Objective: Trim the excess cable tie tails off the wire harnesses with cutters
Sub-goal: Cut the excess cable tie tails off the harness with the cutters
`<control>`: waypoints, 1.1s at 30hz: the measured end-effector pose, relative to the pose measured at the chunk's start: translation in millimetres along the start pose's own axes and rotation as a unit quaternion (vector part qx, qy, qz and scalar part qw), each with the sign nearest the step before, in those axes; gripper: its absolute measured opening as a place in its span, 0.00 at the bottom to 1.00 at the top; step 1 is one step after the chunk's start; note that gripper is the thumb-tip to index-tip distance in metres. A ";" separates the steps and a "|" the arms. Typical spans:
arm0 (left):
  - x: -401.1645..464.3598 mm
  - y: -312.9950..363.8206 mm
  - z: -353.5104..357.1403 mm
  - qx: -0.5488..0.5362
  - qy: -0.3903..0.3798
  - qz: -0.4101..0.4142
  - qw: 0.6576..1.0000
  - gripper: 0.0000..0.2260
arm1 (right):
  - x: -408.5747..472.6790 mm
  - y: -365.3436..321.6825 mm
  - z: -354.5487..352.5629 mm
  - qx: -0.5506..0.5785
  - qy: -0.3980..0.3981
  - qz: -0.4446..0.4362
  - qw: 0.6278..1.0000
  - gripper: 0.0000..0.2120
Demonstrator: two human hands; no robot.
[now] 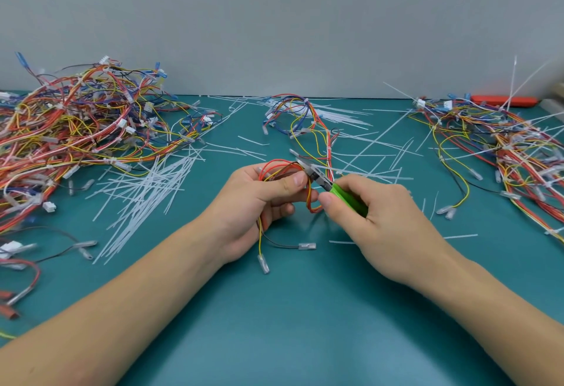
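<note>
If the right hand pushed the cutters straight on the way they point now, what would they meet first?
The right hand aims the green-handled cutters up and left. Their tip already sits at the wire harness held by the left hand, so the red wires and that hand's fingertips likely come first; depth is unclear.

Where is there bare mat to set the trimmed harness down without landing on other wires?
The green mat lies bare near the person, between the forearms, and beside the right hand toward the right pile. It is crowded at the left pile, the cut tie tails next to it, and the centre harness behind the left hand.
</note>
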State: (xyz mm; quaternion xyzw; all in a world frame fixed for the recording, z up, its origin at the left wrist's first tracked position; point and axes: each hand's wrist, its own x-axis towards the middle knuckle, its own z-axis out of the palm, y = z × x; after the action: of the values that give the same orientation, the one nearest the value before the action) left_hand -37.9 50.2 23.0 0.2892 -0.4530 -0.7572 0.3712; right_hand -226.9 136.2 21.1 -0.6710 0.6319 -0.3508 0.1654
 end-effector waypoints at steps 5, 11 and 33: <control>-1.0 1.0 0.4 -0.002 0.001 -0.007 1.000 0.14 | 2.0 -3.0 1.4 0.059 0.007 -0.007 0.998 0.12; 0.2 0.1 -0.7 -0.002 -0.005 -0.007 1.000 0.14 | 1.6 2.1 0.3 0.054 0.005 -0.012 0.998 0.20; -2.7 1.9 1.9 0.015 0.000 -0.004 1.000 0.06 | 5.9 1.1 0.0 0.073 0.040 0.012 0.996 0.16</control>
State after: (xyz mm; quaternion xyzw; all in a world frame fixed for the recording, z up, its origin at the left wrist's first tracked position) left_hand -37.3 52.7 25.8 0.2967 -0.4630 -0.7520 0.3634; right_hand -227.9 130.4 21.9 -0.6349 0.6187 -0.4207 0.1928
